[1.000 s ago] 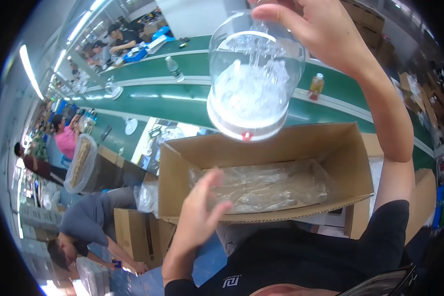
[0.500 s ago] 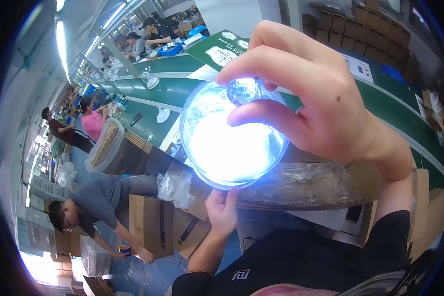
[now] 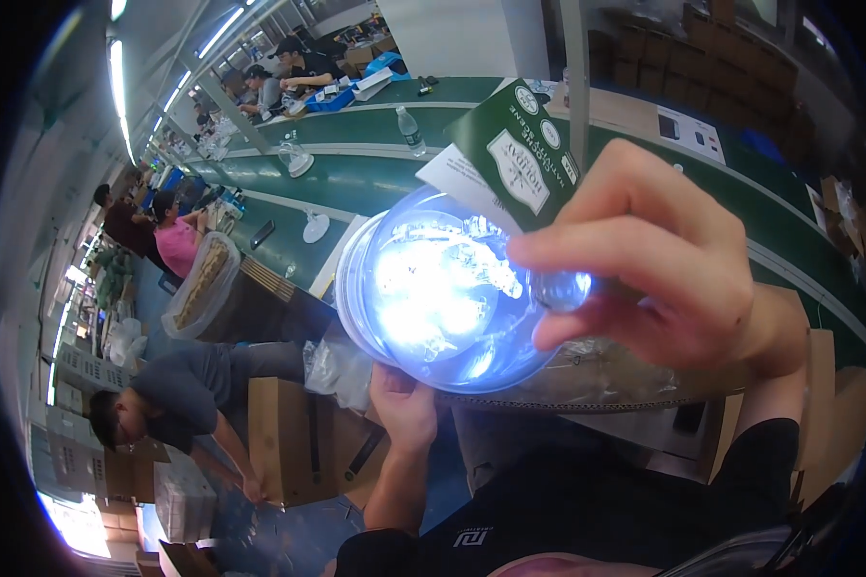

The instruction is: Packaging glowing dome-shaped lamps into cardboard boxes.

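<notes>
Your right hand (image 3: 683, 279) holds the clear domed lamp (image 3: 443, 293) up close to your face, thumb and fingers pinching the small knob at its top, with the lamp lit bright white inside. Your left hand (image 3: 404, 404) sits under its lower rim, fingers curled against the rim; whether it actually grips, you cannot tell. The dome looks like thin rigid plastic: light, smooth, likely slippery and easy to crack, so the rim and the knob seem the safest places to hold it. Just below lies the open cardboard box (image 3: 789, 385) with crinkled clear plastic (image 3: 606, 370) inside. A green printed carton (image 3: 524, 154) stands behind the lamp. Beyond it runs the green conveyor table (image 3: 356, 183), carrying a water bottle (image 3: 411, 130). A person in grey (image 3: 183, 385) bends over boxes to your left, well apart.
</notes>
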Demonstrator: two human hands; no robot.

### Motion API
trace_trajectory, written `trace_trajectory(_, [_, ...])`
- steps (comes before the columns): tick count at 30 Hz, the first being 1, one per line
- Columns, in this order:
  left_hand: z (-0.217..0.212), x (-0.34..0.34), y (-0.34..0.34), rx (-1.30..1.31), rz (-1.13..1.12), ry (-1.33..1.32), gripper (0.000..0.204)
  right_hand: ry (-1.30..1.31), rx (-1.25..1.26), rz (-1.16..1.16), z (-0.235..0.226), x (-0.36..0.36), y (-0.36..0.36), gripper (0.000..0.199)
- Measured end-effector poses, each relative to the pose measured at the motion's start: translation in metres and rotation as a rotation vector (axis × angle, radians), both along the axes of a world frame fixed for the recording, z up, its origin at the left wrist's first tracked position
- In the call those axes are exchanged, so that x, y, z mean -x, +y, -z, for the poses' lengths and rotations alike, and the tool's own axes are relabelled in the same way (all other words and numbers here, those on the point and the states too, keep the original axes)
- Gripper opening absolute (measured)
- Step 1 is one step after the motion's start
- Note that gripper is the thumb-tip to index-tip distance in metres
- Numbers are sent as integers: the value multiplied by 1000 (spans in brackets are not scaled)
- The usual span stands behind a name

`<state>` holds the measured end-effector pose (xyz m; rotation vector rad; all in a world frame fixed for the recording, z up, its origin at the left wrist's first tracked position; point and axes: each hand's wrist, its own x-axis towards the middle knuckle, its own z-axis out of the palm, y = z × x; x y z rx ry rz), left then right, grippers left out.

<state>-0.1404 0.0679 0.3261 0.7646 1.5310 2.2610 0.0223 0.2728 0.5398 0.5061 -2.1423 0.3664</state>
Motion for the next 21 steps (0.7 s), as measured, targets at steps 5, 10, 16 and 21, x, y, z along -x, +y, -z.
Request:
trace_trajectory(5, [-1, -1, 0, -77, -25, 79, 61, -121, -41, -35, 1, -16, -10, 43])
trace_trajectory(10, [-12, 4, -13, -71, -319, 525, 45, -39, 169, 94, 56, -26, 15, 40])
trace_trajectory(16, [-52, -10, -2, 55, -333, 1364, 41, -239, 558, 205, 135, -54, 62, 30])
trace_trajectory(21, [-53, -28, 7, -8, -139, 1541, 26, -296, 563, 332, 146, -76, 77, 24])
